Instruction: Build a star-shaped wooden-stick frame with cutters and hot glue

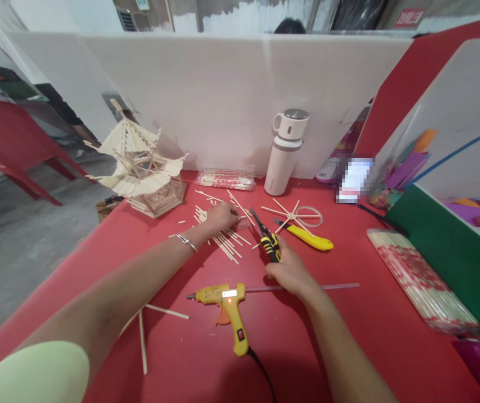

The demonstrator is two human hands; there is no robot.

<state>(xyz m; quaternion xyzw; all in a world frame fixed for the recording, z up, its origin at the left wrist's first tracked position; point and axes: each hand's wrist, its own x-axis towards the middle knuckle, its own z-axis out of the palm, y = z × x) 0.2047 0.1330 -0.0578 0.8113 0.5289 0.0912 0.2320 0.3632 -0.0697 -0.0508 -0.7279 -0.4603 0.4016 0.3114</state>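
From where I sit, I see the left hand (pixel 222 217) with its fingers bent together over a scatter of thin wooden sticks (pixel 227 246); I cannot tell whether the fingertips grip one. The right hand (pixel 288 270) is closed round the yellow-and-black handles of the pliers (pixel 269 245), whose nose points away and towards the left hand.

Just right of the pliers I have a star of joined sticks (pixel 290 216), with a clear ring (pixel 322 217) at one arm and a yellow utility knife (pixel 312 237) beside it, beyond the right hand. Nearer than both hands, a yellow glue gun (pixel 232 309) lies on its side on the red desk (pixel 290 347), its light glowing; a clear glue stick (pixel 340 286) runs from its back, passing beneath the right wrist. More sticks (pixel 143 342) lie by the left forearm.

Farther out, past the left hand and to its left, I see a tiered stick pavilion (pixel 143 179). A wrapped pack of sticks (pixel 226 179) lies straight beyond that hand, and a pale bottle (pixel 283 162) stands beyond the right one. Well right of the right hand, another wrapped pack (pixel 422 280) lies against a green board (pixel 453 268).
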